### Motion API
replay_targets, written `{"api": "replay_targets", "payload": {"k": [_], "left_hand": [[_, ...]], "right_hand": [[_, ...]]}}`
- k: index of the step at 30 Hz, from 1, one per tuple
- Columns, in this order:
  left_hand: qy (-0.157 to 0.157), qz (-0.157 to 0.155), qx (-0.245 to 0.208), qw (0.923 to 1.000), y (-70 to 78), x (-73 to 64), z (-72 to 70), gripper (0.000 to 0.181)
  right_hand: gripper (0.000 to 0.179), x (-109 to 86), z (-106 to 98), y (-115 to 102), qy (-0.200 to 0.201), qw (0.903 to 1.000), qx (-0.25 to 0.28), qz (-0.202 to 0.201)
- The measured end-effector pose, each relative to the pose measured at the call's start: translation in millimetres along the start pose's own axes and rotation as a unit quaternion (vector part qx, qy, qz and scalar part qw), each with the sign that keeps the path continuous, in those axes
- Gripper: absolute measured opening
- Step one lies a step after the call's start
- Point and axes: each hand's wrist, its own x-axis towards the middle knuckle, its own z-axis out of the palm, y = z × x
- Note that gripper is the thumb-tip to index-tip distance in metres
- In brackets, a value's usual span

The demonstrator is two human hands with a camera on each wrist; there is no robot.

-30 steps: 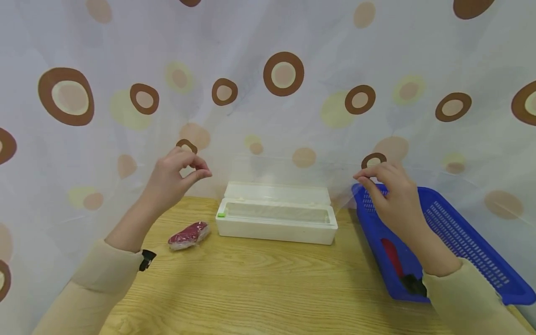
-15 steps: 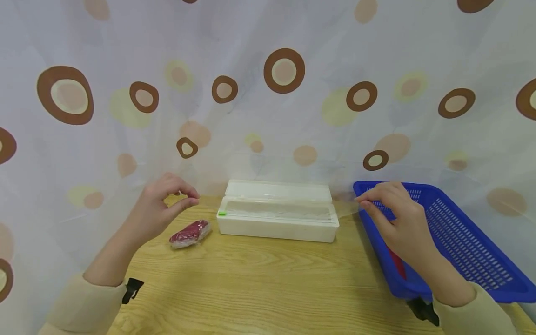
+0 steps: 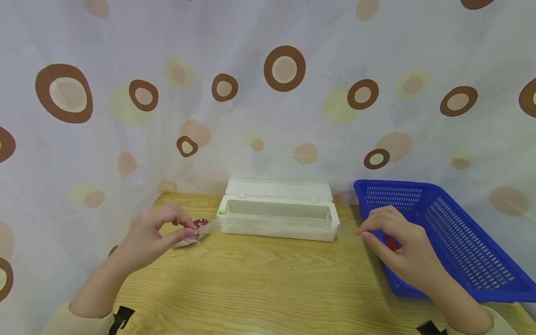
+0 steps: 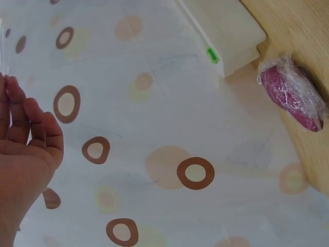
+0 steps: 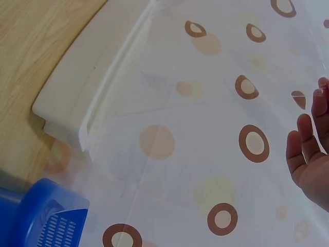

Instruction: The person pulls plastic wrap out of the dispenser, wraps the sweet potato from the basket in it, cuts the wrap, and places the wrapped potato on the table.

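Note:
My left hand (image 3: 157,239) pinches one side of a sheet of clear cling film (image 3: 212,226) between thumb and forefinger. The opposite side is pinched by my right hand (image 3: 404,246), so the film spans the gap, low in front of a long white box (image 3: 278,190) whose lid stands raised. A green tab (image 4: 213,55) marks one end of that box. Partly behind the left fingers in the head view lies a purplish-red, oblong item (image 4: 293,98) wrapped in clear film. In both wrist views the pinching fingertips are cut off or only partly seen.
To the right stands a blue slotted basket (image 3: 469,232) with a red object (image 3: 391,242) inside, mostly hidden by the right hand. The wooden table (image 3: 259,284) runs in front of the box. A patterned sheet (image 3: 251,28) hangs behind everything.
Both hands have come down, the left also drifting left, the right more slightly lowered. The film has dropped with them from above the box to in front of it.

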Motion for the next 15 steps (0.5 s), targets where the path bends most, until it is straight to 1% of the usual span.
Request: {"api": "replay_targets", "payload": {"k": [1,5,8,11,15], "left_hand": [[-0.004,-0.002,-0.009,1.0,0.6,-1.8,0.8,0.029],[-0.022,-0.008,-0.035,0.9991,1.8,-8.1,3.0,0.024],[-0.041,-0.02,-0.038,0.9982,2.2,-13.9,4.2,0.024],[-0.067,-0.036,-0.046,0.996,2.2,-19.3,5.1,0.023],[-0.092,-0.046,-0.058,0.9931,0.5,-25.7,7.5,0.02]], "right_hand": [[0.003,-1.7,-0.2,-0.2,-0.009,0.9999,0.008,0.002],[0.021,-8.0,-1.1,-0.3,-0.043,0.9985,0.032,0.008],[0.032,-13.3,-1.6,-1.1,-0.067,0.9964,0.051,0.014],[0.042,-17.5,-1.2,-1.6,-0.088,0.9931,0.076,0.017],[0.047,-21.8,0.2,0.0,-0.116,0.9863,0.116,0.011]]}}
